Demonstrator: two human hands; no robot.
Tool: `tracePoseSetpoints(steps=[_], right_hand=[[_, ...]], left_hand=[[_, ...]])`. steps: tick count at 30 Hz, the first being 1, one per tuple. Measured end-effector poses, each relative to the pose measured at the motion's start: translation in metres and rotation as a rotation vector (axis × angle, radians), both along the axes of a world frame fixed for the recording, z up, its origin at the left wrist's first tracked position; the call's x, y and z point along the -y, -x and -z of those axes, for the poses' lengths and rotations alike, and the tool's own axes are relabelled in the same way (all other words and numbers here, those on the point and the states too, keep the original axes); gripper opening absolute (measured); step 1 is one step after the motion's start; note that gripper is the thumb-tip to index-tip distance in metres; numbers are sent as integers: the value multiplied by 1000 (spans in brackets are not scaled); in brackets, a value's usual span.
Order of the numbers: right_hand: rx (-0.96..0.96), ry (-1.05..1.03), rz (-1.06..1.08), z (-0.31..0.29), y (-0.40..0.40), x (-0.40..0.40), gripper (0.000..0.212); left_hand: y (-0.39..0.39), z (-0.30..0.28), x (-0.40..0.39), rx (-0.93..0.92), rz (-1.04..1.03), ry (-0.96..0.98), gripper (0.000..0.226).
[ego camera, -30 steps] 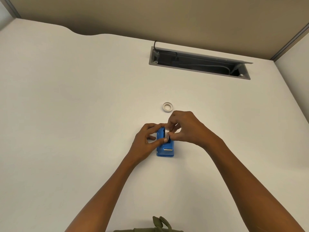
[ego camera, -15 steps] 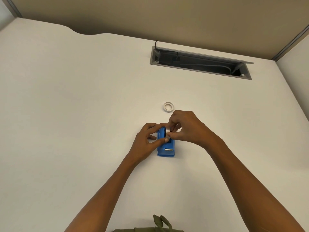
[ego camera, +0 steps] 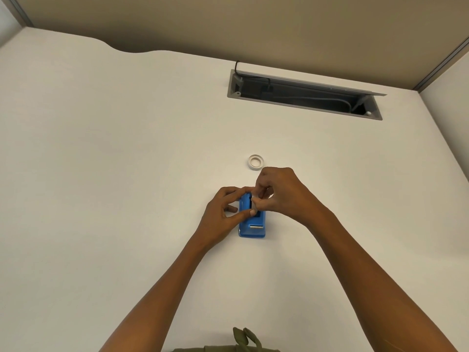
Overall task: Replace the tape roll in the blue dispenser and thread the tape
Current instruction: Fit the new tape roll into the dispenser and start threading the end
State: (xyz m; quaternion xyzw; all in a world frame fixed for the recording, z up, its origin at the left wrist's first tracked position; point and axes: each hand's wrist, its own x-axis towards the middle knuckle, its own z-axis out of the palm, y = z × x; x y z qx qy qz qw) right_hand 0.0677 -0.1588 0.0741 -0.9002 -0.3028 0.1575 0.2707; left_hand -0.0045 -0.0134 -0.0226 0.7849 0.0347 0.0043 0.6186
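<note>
Bracing the dispenser [ego camera: 251, 226] on the worktop [ego camera: 101, 174], left hand [ego camera: 223, 214] gripped it; right hand [ego camera: 276, 191] pinched the roll [ego camera: 254, 199] over its slot. Risk: a tilted roll jamming there.

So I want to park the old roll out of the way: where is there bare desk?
Bare desk lies left of the left hand, and right of the right hand, up to the wall. Crowded: around the blue dispenser, with the white ring just beyond it and the cable tray further back.
</note>
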Motion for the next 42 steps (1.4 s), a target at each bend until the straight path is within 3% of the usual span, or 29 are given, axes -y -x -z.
tracePoseSetpoints(steps=[12,22,28,36,42], right_hand=[[5,-65,65,7,4,8,10],[210,-161,39,19,20,13,4],[322,-67,19,27,22,15,9],[135,-88,89,33,18,12,13],[15,-306,247,28,15,18,16]], left_hand=[[1,-2,0,-4,2,11,45],[1,-3,1,3,2,19,43],[1,-2,1,2,-6,16,41],[0,-2,1,0,-10,16,42],[0,-1,0,-17,-12,12,45]])
